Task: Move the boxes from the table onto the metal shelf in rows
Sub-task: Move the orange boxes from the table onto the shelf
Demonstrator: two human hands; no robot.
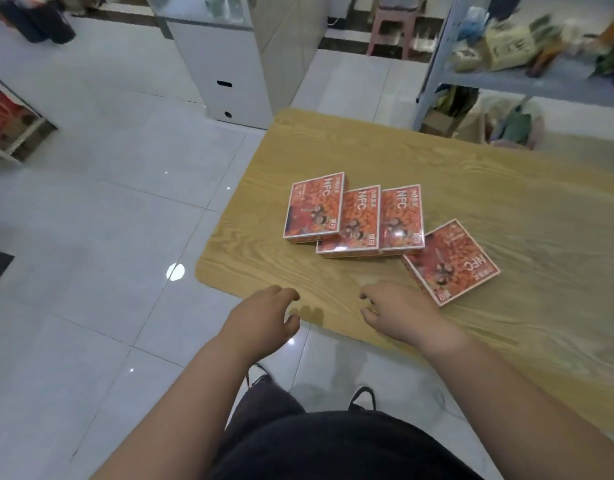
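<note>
Head view: four flat orange cardboard boxes lie on the light wooden table — three overlap in a row, and one turned box sits just beside the right hand. The right hand and the left hand are both empty, with fingers loosely bent. No box is picked up yet. Next, I think, a hand must grip a box and carry it to the grey metal shelf — it stands past the table.

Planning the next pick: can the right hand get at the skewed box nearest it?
Probably yes. The right hand is empty and close beside the skewed box, which lies flat on the table with nothing on top of it or between the two.
</note>
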